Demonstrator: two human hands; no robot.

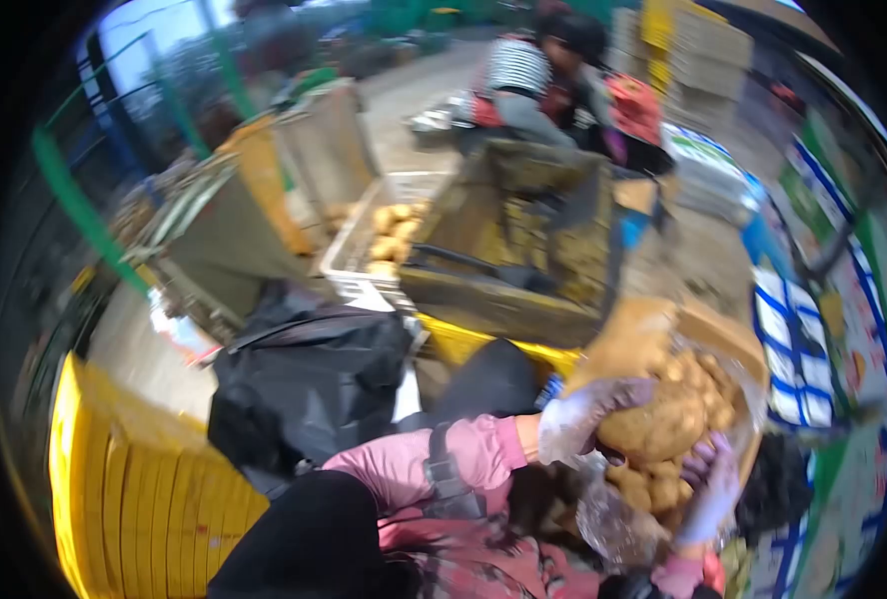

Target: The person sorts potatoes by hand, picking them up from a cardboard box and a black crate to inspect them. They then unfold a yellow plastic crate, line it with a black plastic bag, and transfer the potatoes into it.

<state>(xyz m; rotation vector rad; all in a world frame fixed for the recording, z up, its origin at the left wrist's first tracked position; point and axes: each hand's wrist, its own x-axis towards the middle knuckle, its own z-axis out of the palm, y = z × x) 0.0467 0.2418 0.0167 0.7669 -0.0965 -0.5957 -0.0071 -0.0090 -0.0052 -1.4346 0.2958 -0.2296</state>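
Note:
My left hand [603, 414], in a dirty, pale purple glove, is closed round one side of a large potato [653, 424]. The potato is held just above a cardboard box [748, 349] lined with clear plastic. Near the potato's lower right side is my right hand [708, 479], gloved too, its fingers bent among the potatoes [708, 379] in the box. Motion blur hides whether the right hand grips anything.
Ahead stand a dirty, dark bin [508, 309] and a white crate [339, 255] of potatoes. Stacked yellow crates [154, 489] are at lower left, beside black plastic [314, 369]. Another person [523, 85] crouches beyond the bin. Packed sacks [793, 344] lie right.

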